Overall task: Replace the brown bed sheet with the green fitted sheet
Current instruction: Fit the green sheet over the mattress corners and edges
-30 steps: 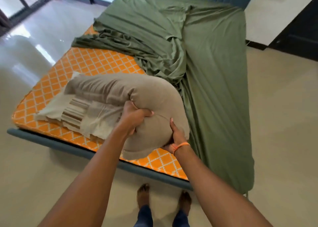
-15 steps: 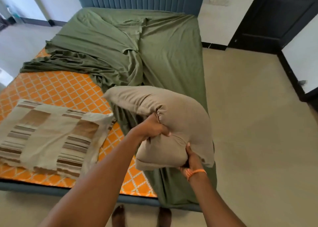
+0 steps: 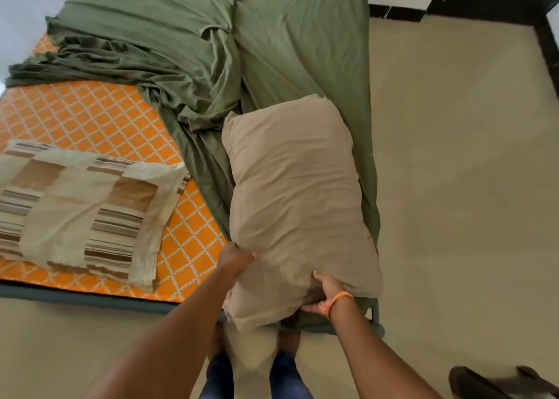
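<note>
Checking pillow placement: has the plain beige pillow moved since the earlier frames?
Yes. The beige pillow has shifted right, away from the striped pillow, and now lies on the green sheet.

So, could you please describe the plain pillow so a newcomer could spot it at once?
Find the bed's right half, covered by the green sheet. The plain pillow lies there, at the near edge. Unlike the striped pillow on the orange mattress, it is plain beige.

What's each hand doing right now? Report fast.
Left hand: closed, gripping the tan pillow at its near left edge.
Right hand: closed, gripping the same pillow's near end.
</note>
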{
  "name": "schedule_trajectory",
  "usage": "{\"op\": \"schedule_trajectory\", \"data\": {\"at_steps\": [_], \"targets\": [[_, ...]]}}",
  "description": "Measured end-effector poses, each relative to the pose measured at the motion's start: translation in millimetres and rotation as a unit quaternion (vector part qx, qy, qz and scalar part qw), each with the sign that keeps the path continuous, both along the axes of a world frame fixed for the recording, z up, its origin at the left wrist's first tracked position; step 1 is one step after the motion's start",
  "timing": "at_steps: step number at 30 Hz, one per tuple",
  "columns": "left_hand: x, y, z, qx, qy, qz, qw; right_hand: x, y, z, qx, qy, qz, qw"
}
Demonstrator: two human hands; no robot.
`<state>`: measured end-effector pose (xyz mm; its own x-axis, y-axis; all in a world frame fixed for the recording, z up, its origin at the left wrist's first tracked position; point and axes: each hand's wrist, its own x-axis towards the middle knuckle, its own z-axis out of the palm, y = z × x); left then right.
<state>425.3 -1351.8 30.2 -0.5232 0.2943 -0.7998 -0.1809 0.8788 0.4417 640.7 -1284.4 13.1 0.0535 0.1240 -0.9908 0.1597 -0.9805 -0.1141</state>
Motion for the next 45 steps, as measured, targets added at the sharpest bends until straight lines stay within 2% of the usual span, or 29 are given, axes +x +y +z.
{"op": "schedule_trajectory", "data": {"at_steps": [3, 5, 7, 11, 14, 17, 18, 19, 20, 22, 23, 24, 26, 28, 31, 32, 34, 35, 38, 41, 43, 45], "targets": [[-14.6, -5.3, 24.4, 0.040, -0.032, 0.020, 0.998, -19.7, -5.9, 10.0, -0.006, -0.010, 0.017, 1.000], [-30.1, -13.5, 33.8, 0.064, -0.056, 0.055, 0.995, -45.8, -10.9, 18.6, 0.038, -0.075, 0.107, 0.991], [-52.1, -25.9, 39.7, 0.080, -0.053, 0.077, 0.992, -80.0, -16.3, 25.8, 0.138, -0.135, 0.227, 0.955], [-106.9, -62.7, 35.6, 0.086, -0.052, 0.192, 0.976, -154.9, -35.1, 27.2, 0.202, -0.080, 0.343, 0.914], [-159.3, -108.2, 24.2, 0.067, -0.048, 0.331, 0.940, -219.9, -61.0, 22.1, 0.183, -0.001, 0.348, 0.919], [-223.6, -165.2, 7.0, 0.049, -0.067, 0.433, 0.898, -301.8, -91.7, 13.9, 0.173, 0.011, 0.358, 0.917], [-241.4, -180.6, -0.6, 0.044, -0.075, 0.459, 0.884, -325.9, -98.7, 9.9, 0.205, -0.007, 0.397, 0.895], [-264.5, -196.9, -8.6, 0.040, -0.091, 0.485, 0.869, -356.4, -107.4, 1.9, 0.245, -0.033, 0.459, 0.853], [-283.6, -208.2, -17.8, 0.042, -0.105, 0.501, 0.858, -381.9, -113.3, -6.2, 0.291, -0.056, 0.534, 0.792], [-320.2, -221.9, -38.2, 0.052, -0.133, 0.523, 0.840, -440.0, -120.0, -20.4, 0.398, -0.081, 0.659, 0.633], [-331.8, -224.3, -47.6, 0.060, -0.140, 0.533, 0.832, -467.8, -117.4, -25.7, 0.440, -0.077, 0.682, 0.579], [-344.2, -226.3, -60.2, 0.079, -0.141, 0.534, 0.830, -500.0, -113.5, -32.7, 0.461, -0.071, 0.693, 0.549], [-358.4, -224.5, -79.7, 0.140, -0.108, 0.526, 0.832, -553.6, -99.8, -41.9, 0.469, -0.079, 0.705, 0.526], [-367.2, -222.6, -87.5, 0.174, -0.081, 0.522, 0.831, -589.2, -82.3, -50.6, 0.445, -0.102, 0.715, 0.530], [-386.0, -233.1, -88.6, 0.183, -0.135, 0.522, 0.822, -615.5, -68.6, -65.2, 0.348, -0.078, 0.729, 0.584], [-390.9, -236.9, -84.2, 0.188, -0.155, 0.499, 0.832, -617.2, -67.7, -64.3, 0.324, -0.064, 0.739, 0.587], [-399.0, -242.7, -67.2, 0.203, -0.148, 0.472, 0.845, -612.1, -68.3, -59.8, 0.284, -0.033, 0.761, 0.582], [-401.7, -244.7, -53.7, 0.212, -0.145, 0.468, 0.846, -604.5, -71.5, -57.4, 0.276, -0.021, 0.758, 0.591], [-405.6, -239.9, -0.4, 0.262, -0.163, 0.417, 0.855, -567.4, -79.7, -32.2, 0.247, 0.025, 0.659, 0.710], [-395.9, -221.1, 63.3, 0.278, -0.155, 0.332, 0.888, -516.0, -75.8, 7.9, 0.217, 0.059, 0.545, 0.807], [-384.9, -201.6, 102.9, 0.283, -0.141, 0.276, 0.908, -481.3, -69.9, 37.2, 0.218, 0.073, 0.474, 0.850], [-363.3, -176.1, 141.9, 0.303, -0.132, 0.222, 0.917, -438.4, -56.0, 66.2, 0.214, 0.065, 0.431, 0.874]]}}
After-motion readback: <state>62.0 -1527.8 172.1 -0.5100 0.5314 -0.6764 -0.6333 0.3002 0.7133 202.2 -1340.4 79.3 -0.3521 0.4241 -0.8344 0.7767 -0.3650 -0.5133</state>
